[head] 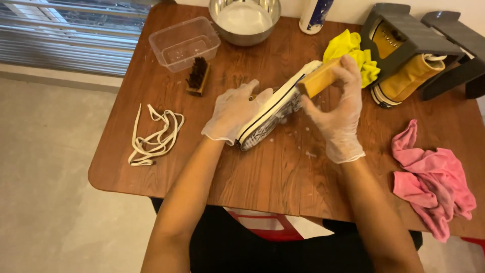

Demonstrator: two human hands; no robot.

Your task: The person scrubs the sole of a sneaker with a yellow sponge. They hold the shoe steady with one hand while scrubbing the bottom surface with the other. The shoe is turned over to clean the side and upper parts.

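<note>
Sneaker [275,114] lies on its side mid-tabletop, patterned sole turned toward the person, white rubber edge with a dark stripe facing up. Left hand [233,112], in a thin clear glove, is clamped over the heel end, fingers curled around the upper and closed on it. Right hand [337,108], gloved the same, grips a wooden-backed brush [318,78], fingers wrapped tight around the block; the brush presses against the toe end of the sneaker's sole edge. Small white flecks dot the wood near the sole.

Brown wooden tabletop [262,172] carries the rest. Yellow cloth [353,53] bunched just behind the right hand. A second dark-bristled brush [198,76] sits left of the sneaker, beside a clear plastic tub [184,43]. Metal bowl [245,20] holding whitish liquid at the far edge, with a white and blue bottle [316,15] next to it. Loose off-white shoelaces [154,134] coiled near the left edge. Mustard-yellow sneaker [404,81] propped on a dark grey shoe rack [419,38] at far right. Crumpled pink cloth [434,177] near the right corner, well apart from both hands.
</note>
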